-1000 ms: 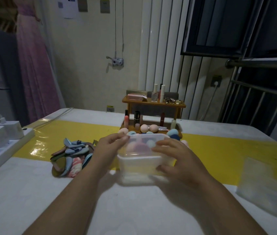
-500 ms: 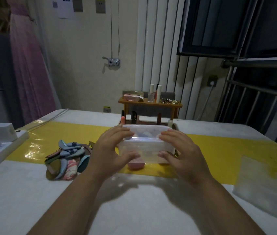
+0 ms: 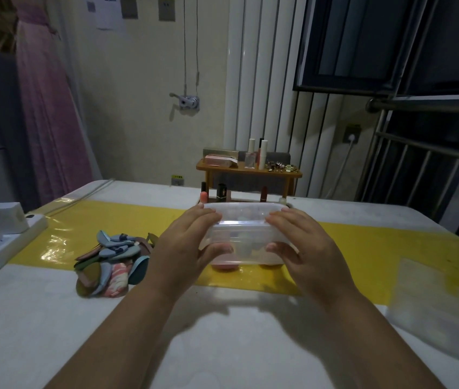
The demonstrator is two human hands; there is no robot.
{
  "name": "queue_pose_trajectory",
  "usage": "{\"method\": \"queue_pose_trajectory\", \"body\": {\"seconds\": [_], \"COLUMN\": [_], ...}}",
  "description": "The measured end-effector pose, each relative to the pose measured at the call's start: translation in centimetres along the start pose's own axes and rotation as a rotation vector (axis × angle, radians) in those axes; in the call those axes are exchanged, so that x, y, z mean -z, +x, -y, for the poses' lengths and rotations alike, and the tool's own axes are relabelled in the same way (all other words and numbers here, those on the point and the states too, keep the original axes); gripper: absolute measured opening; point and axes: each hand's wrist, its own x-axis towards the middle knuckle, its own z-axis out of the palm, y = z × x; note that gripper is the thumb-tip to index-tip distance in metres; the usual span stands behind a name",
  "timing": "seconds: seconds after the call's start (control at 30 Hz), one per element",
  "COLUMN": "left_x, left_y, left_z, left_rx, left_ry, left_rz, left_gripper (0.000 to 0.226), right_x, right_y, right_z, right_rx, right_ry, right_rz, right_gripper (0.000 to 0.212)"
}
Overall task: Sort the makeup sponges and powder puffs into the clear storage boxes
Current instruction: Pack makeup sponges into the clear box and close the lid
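Clear storage box (image 3: 246, 234) lying crosswise, left hand (image 3: 185, 248) and right hand (image 3: 304, 248) gripping its ends

Forearms: both bare as far as the near edge of view.
Hands: left hand (image 3: 184, 249) and right hand (image 3: 305, 248) bare, with short nails.

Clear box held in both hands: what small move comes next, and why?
Probably lower the clear box onto bare table, since the left hand and right hand hold it above a pink sponge, with the puff pile unsorted beside.
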Motion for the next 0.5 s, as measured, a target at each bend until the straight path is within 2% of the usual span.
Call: {"method": "queue_pose_trajectory", "body": {"seconds": [0.5], "left_x": [0.39], "left_y": [0.37], "left_z": [0.01], "left_rx": [-0.073], "left_ry": [0.123], "left_rz": [-0.022], "left_gripper": [0.065], "right_x": [0.07], "right_y": [0.26], "right_z": [0.31], "right_rx": [0.055], "right_ry": [-0.004], "right_rz": [-0.034], "right_gripper": [0.039]}}
